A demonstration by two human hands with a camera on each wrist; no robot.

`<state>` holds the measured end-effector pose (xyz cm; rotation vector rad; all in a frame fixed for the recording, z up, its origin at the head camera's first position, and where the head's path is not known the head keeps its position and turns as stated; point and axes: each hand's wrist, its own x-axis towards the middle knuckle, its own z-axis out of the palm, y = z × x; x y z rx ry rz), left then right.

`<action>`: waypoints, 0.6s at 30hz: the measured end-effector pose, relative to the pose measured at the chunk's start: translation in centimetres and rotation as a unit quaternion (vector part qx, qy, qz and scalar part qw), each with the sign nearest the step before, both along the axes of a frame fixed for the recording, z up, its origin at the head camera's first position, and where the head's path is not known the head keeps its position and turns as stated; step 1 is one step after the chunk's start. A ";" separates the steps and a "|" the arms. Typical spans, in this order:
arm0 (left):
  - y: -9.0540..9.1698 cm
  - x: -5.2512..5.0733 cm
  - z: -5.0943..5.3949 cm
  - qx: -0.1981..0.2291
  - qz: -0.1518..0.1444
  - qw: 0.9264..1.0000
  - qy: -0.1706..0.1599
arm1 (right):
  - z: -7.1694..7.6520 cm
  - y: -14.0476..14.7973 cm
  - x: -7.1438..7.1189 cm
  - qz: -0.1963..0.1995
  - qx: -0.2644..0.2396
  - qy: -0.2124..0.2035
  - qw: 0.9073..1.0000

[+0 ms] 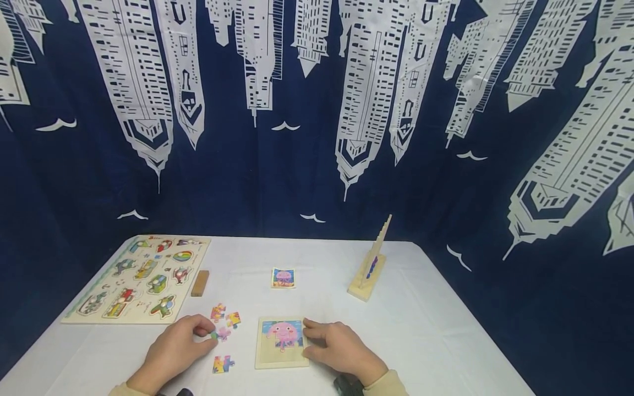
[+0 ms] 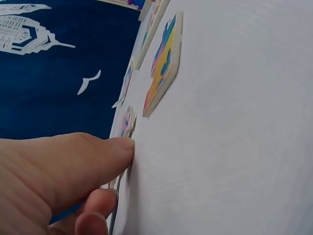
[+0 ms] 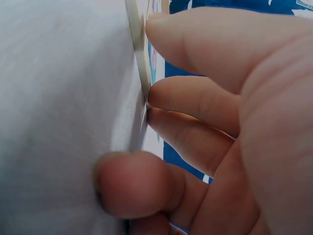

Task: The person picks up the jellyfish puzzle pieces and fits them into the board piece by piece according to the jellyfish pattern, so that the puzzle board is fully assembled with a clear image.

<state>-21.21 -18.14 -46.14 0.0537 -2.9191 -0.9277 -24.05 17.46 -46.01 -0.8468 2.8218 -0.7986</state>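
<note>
In the head view my left hand (image 1: 175,349) pinches a small green-edged jigsaw piece (image 1: 214,334) between thumb and forefinger, low over the white table. A pink jigsaw piece (image 1: 224,333) lies against it. Two orange-and-pink pieces, one of them a yellow-cornered piece (image 1: 233,319), lie just beyond, and a yellow-and-purple piece (image 1: 223,363) lies nearer me. My right hand (image 1: 342,349) touches the right edge of a square wooden puzzle tray (image 1: 267,360), thumb and fingertips spread along it. A pink octopus picture (image 1: 284,331) fills the tray's upper part; bare wood shows below.
A large wooden picture board (image 1: 138,280) lies at the left, with a brown wooden block (image 1: 200,283) beside it. Behind the tray is a small octopus card (image 1: 283,278). A wooden stand (image 1: 369,272) with a slanted upright stands at the back right.
</note>
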 end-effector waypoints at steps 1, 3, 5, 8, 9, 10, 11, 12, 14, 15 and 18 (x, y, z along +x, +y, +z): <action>0.0 0.0 0.0 0.004 -0.001 1.000 0.001 | 0.0 0.0 0.0 0.000 0.000 0.000 1.000; 0.0 0.0 0.0 0.014 -0.002 1.000 0.002 | 0.1 0.0 0.1 0.001 -0.001 0.002 1.000; -0.1 0.0 0.0 0.024 -0.005 1.000 0.003 | 0.2 0.0 0.1 0.002 -0.002 0.001 1.000; -0.1 0.0 0.0 0.036 -0.010 0.999 0.008 | 0.2 -0.1 0.2 0.001 -0.003 -0.002 1.000; -0.1 0.0 0.0 0.040 -0.012 0.999 0.009 | 0.2 -0.1 0.2 0.001 -0.003 -0.003 1.000; -0.1 0.0 0.0 0.043 -0.012 0.999 0.010 | 0.2 -0.1 0.2 0.001 -0.003 -0.004 1.000; -0.1 0.0 0.0 0.046 -0.012 0.999 0.011 | 0.3 -0.1 0.3 0.001 -0.003 -0.005 1.000; -0.1 0.0 0.0 0.048 -0.011 0.999 0.011 | 0.3 -0.1 0.3 0.000 -0.002 -0.006 1.000; -0.2 0.0 0.0 0.055 -0.009 0.998 0.011 | 0.3 -0.1 0.3 0.001 -0.001 -0.007 1.000; -0.2 0.0 0.0 0.062 -0.009 0.998 0.010 | 0.3 -0.1 0.3 0.001 -0.001 -0.006 1.000; 0.0 0.0 -0.1 0.097 -0.008 0.995 0.008 | 0.3 -0.1 0.3 0.002 0.000 -0.003 1.000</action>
